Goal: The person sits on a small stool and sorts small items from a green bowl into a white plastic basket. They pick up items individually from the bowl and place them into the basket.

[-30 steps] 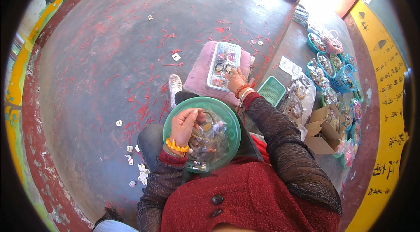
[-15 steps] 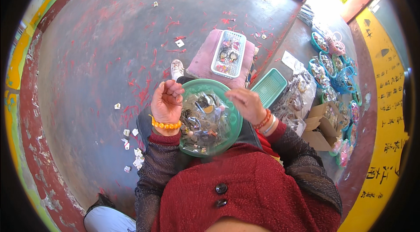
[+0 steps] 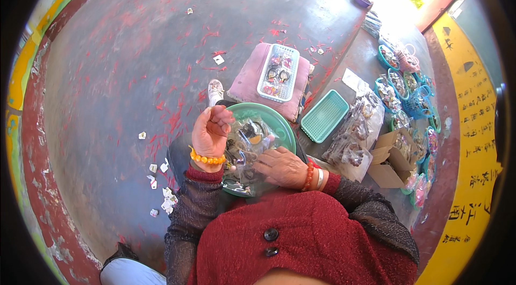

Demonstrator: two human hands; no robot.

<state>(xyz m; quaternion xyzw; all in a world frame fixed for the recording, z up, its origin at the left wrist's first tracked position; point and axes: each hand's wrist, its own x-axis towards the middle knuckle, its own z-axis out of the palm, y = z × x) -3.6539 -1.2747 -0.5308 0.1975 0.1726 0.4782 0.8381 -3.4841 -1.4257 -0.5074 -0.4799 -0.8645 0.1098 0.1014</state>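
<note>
A round green plastic basin (image 3: 274, 116) sits on my lap, filled with clear plastic packets (image 3: 242, 148) of small dark and coloured pieces that look like hair ties. My right hand (image 3: 282, 168) reaches over the basin's right side, its bent fingers touching the packets and its fingertips partly hidden among them. By the left rim, my left hand (image 3: 211, 132) is raised with the palm turned up and the fingers loosely curled. Nothing shows in that palm.
Ahead, a pale blue tray (image 3: 278, 73) of packed hair ties rests on a pink cushion (image 3: 247, 81). To the right are a green basket (image 3: 325, 116), a heap of clear bags (image 3: 357, 132), a cardboard box (image 3: 389, 164) and several filled baskets (image 3: 419, 103). White scraps (image 3: 168, 199) litter the floor.
My right hand has come down and left from above the basin's right rim onto the packets. My left hand has shifted slightly right, still curled.
</note>
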